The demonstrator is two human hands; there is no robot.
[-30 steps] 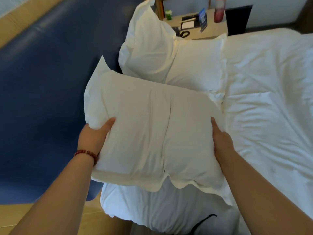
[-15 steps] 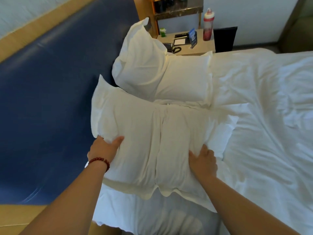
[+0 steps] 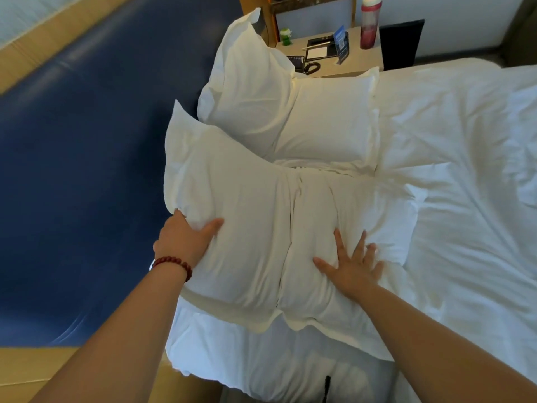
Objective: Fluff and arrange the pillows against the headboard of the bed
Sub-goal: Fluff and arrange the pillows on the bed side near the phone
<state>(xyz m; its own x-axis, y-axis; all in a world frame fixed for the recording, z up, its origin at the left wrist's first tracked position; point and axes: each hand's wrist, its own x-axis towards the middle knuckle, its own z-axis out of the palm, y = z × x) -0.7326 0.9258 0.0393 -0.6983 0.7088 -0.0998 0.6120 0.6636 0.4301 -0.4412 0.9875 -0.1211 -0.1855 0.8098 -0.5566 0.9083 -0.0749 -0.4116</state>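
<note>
A white pillow (image 3: 250, 228) lies on the bed, its left end propped against the blue padded headboard (image 3: 81, 158). My left hand (image 3: 186, 239), with a red bead bracelet at the wrist, grips the pillow's left edge, thumb on top. My right hand (image 3: 353, 264) presses flat on the pillow's right half with fingers spread. Beyond it a second white pillow (image 3: 290, 112) leans against the headboard in the same way.
The rumpled white duvet (image 3: 453, 175) covers the bed to the right. A bedside table (image 3: 328, 53) at the back holds a red bottle (image 3: 369, 23), a phone, a blue card and a small green item. A wooden frame borders the headboard.
The pillow came down from the air onto the bed against the headboard. My right hand moved from its right edge onto its top and spread flat; my left hand stayed at the left edge.
</note>
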